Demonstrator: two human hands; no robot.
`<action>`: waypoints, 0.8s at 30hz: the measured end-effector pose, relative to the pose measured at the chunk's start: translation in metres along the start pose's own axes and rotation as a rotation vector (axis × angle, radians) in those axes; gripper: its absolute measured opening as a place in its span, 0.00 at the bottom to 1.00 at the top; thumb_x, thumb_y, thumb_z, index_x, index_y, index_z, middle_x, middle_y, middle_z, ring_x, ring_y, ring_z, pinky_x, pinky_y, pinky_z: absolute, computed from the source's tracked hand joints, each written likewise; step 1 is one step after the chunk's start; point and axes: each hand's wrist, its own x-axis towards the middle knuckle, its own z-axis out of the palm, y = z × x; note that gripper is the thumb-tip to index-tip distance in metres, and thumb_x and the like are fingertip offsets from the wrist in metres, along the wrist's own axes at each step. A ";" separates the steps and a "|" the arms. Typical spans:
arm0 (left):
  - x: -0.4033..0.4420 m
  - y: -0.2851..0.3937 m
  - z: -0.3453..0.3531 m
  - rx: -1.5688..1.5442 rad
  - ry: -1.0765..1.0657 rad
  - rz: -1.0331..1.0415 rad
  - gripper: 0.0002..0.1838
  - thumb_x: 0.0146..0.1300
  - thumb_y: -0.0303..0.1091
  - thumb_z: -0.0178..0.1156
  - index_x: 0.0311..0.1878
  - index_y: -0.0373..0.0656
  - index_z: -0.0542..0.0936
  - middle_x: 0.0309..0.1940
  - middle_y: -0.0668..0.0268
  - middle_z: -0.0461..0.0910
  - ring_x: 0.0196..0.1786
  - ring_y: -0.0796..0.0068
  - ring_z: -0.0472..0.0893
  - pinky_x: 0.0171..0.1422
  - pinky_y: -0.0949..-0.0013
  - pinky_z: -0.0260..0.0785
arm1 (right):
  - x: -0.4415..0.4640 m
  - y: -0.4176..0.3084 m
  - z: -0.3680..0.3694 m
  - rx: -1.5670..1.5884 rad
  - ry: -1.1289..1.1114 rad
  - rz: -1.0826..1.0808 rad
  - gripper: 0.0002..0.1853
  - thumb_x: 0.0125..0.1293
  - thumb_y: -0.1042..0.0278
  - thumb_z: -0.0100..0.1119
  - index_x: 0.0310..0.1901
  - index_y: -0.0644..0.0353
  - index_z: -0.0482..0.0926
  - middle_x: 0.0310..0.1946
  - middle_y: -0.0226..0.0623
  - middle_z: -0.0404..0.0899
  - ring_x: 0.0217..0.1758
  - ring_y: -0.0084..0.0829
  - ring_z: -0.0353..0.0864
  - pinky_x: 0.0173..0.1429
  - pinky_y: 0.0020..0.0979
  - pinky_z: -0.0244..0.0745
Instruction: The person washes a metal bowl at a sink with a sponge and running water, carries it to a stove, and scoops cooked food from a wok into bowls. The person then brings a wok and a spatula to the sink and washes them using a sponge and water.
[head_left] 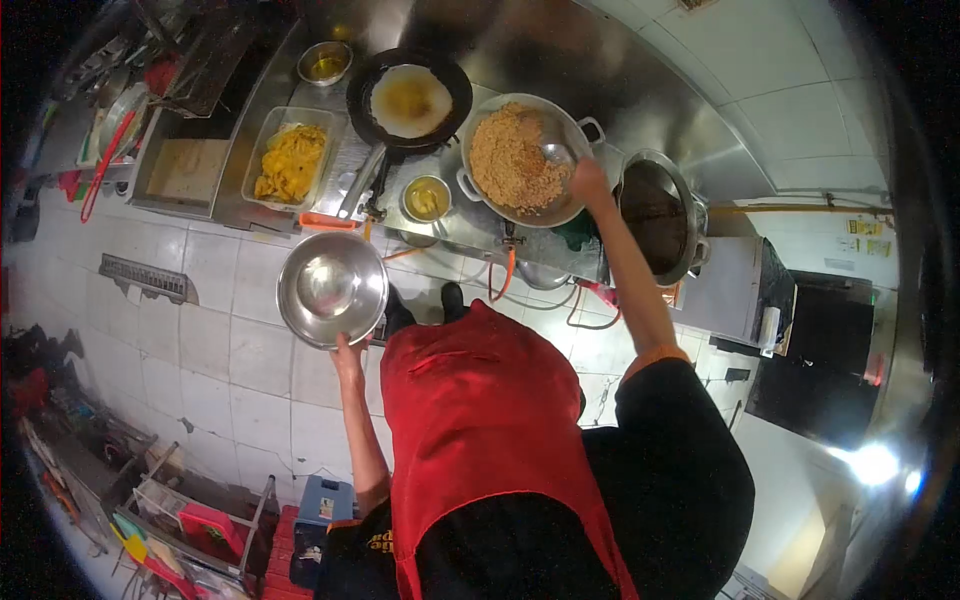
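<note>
My left hand [350, 352] grips the near rim of a shiny steel bowl [296, 290], held out over the floor in front of the counter. Nothing shows inside the bowl. My right hand [590, 185] is closed at the right side of a two-handled pot [574, 212]. From that hand a metal ladle [557, 150] reaches into the pot, its head against the light brown, crumbly food [515, 165]. My fingers hide most of the ladle's handle.
Left of the pot are a black frying pan [455, 85], a small bowl of yellowish contents [427, 198] and a clear tub of yellow food [290, 165]. A large dark pot [655, 215] stands to the right. Orange hoses [505, 272] hang below the counter's front edge.
</note>
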 end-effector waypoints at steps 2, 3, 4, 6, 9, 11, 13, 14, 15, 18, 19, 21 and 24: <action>0.014 -0.002 -0.006 -0.009 -0.027 -0.017 0.20 0.69 0.43 0.46 0.49 0.31 0.72 0.37 0.56 0.78 0.34 0.65 0.80 0.37 0.65 0.71 | -0.014 -0.016 -0.008 -0.016 -0.162 0.042 0.11 0.52 0.69 0.56 0.31 0.70 0.77 0.28 0.58 0.76 0.32 0.58 0.76 0.40 0.50 0.74; 0.018 -0.002 -0.009 -0.033 -0.073 -0.063 0.19 0.70 0.41 0.44 0.51 0.33 0.71 0.40 0.55 0.77 0.36 0.65 0.80 0.38 0.64 0.72 | -0.018 -0.025 -0.013 -0.025 -0.320 0.078 0.12 0.53 0.68 0.56 0.31 0.72 0.76 0.29 0.59 0.76 0.32 0.59 0.76 0.41 0.50 0.73; 0.022 -0.001 -0.010 -0.057 -0.116 -0.109 0.18 0.71 0.39 0.42 0.54 0.34 0.70 0.43 0.55 0.76 0.37 0.65 0.79 0.40 0.62 0.72 | -0.024 -0.034 -0.023 -0.027 -0.314 0.080 0.12 0.53 0.68 0.56 0.31 0.72 0.76 0.29 0.59 0.76 0.32 0.59 0.76 0.41 0.50 0.73; 0.020 0.009 -0.003 -0.074 -0.080 -0.142 0.19 0.71 0.40 0.42 0.53 0.33 0.70 0.42 0.54 0.77 0.36 0.66 0.79 0.41 0.63 0.72 | -0.024 -0.057 -0.065 0.114 -0.218 0.234 0.12 0.54 0.68 0.56 0.31 0.73 0.76 0.28 0.61 0.75 0.34 0.60 0.76 0.42 0.50 0.73; 0.027 0.013 0.002 0.023 -0.090 -0.142 0.20 0.71 0.42 0.43 0.51 0.31 0.71 0.40 0.54 0.78 0.35 0.66 0.79 0.41 0.63 0.72 | -0.011 -0.062 -0.097 -0.010 -0.316 0.314 0.12 0.57 0.67 0.55 0.31 0.71 0.76 0.29 0.63 0.76 0.37 0.60 0.78 0.43 0.51 0.74; 0.043 0.006 0.005 0.028 -0.065 -0.123 0.22 0.69 0.43 0.45 0.49 0.30 0.71 0.39 0.54 0.78 0.34 0.67 0.79 0.39 0.63 0.72 | -0.002 -0.046 -0.079 -0.120 -0.283 0.211 0.11 0.60 0.68 0.53 0.31 0.70 0.77 0.28 0.58 0.76 0.36 0.56 0.79 0.41 0.49 0.75; 0.043 0.019 0.014 0.096 -0.092 -0.139 0.22 0.68 0.43 0.45 0.49 0.30 0.71 0.39 0.54 0.79 0.34 0.66 0.80 0.39 0.63 0.73 | 0.005 -0.039 -0.062 -0.231 -0.255 0.106 0.11 0.63 0.69 0.50 0.30 0.68 0.78 0.26 0.53 0.76 0.35 0.52 0.80 0.39 0.47 0.76; 0.042 0.024 0.020 0.160 -0.114 -0.163 0.22 0.67 0.42 0.46 0.49 0.30 0.71 0.39 0.54 0.79 0.34 0.66 0.81 0.39 0.63 0.73 | 0.010 -0.045 -0.050 -0.129 -0.230 0.209 0.11 0.61 0.68 0.52 0.30 0.69 0.79 0.27 0.54 0.78 0.36 0.53 0.80 0.41 0.47 0.76; 0.044 0.024 0.022 0.161 -0.113 -0.160 0.22 0.67 0.42 0.46 0.49 0.30 0.71 0.39 0.54 0.79 0.34 0.66 0.81 0.39 0.63 0.73 | 0.013 -0.053 -0.042 -0.025 -0.206 0.310 0.12 0.60 0.68 0.54 0.29 0.70 0.79 0.28 0.55 0.79 0.36 0.54 0.81 0.42 0.48 0.76; 0.052 0.015 0.022 0.162 -0.173 -0.139 0.21 0.65 0.40 0.47 0.50 0.30 0.71 0.39 0.53 0.79 0.34 0.64 0.81 0.39 0.63 0.74 | 0.011 -0.073 -0.036 0.087 -0.356 0.439 0.11 0.57 0.69 0.56 0.29 0.71 0.80 0.32 0.58 0.80 0.38 0.55 0.82 0.44 0.50 0.76; 0.054 0.010 0.024 0.122 -0.126 -0.122 0.20 0.65 0.39 0.47 0.50 0.30 0.71 0.38 0.53 0.79 0.33 0.64 0.81 0.38 0.62 0.74 | 0.010 -0.072 -0.039 0.111 -0.386 0.429 0.11 0.55 0.70 0.57 0.31 0.72 0.80 0.34 0.60 0.81 0.40 0.56 0.82 0.47 0.52 0.75; 0.053 0.006 0.024 0.080 -0.075 -0.101 0.19 0.65 0.38 0.47 0.50 0.31 0.71 0.37 0.53 0.79 0.33 0.63 0.81 0.37 0.62 0.74 | 0.003 -0.071 -0.073 0.168 -0.334 0.403 0.10 0.57 0.70 0.55 0.32 0.71 0.79 0.32 0.60 0.80 0.40 0.58 0.81 0.47 0.51 0.75; 0.050 0.002 0.024 0.081 -0.066 -0.116 0.18 0.65 0.37 0.47 0.50 0.31 0.71 0.35 0.54 0.79 0.31 0.63 0.81 0.35 0.62 0.74 | 0.008 -0.050 -0.089 0.148 -0.263 0.424 0.10 0.59 0.70 0.53 0.32 0.70 0.79 0.29 0.60 0.79 0.39 0.58 0.80 0.47 0.50 0.75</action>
